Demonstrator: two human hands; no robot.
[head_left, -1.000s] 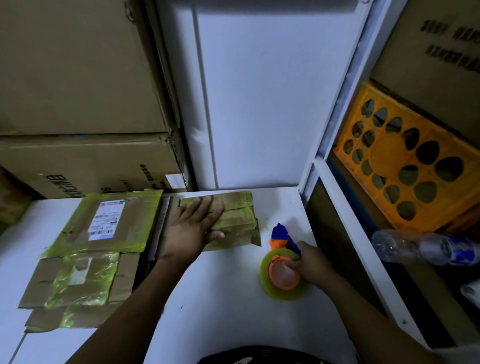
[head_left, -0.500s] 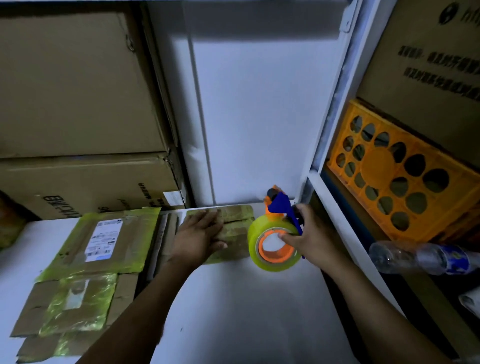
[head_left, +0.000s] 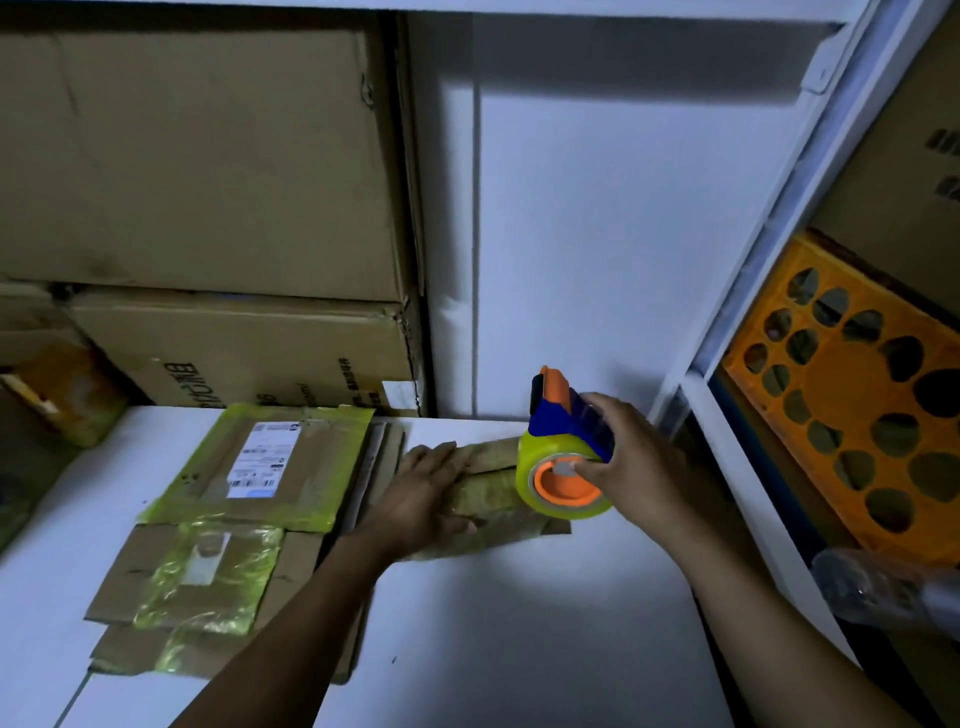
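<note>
Two hands work on our white table (head_left: 519, 623).
Our left hand (head_left: 423, 493) presses flat on the tape-wrapped brown cardboard parcel (head_left: 491, 499); at its 3 o'clock, our right hand (head_left: 636, 467) grips the yellow tape roll in its blue-and-orange dispenser (head_left: 563, 462).

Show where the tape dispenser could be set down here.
Bare table lies on the near side of the parcel, from the flattened cardboard across to the right edge, plus a strip left of that cardboard. Crowded: cardboard fills the left half; left hand, parcel and tape dispenser take the back.
</note>
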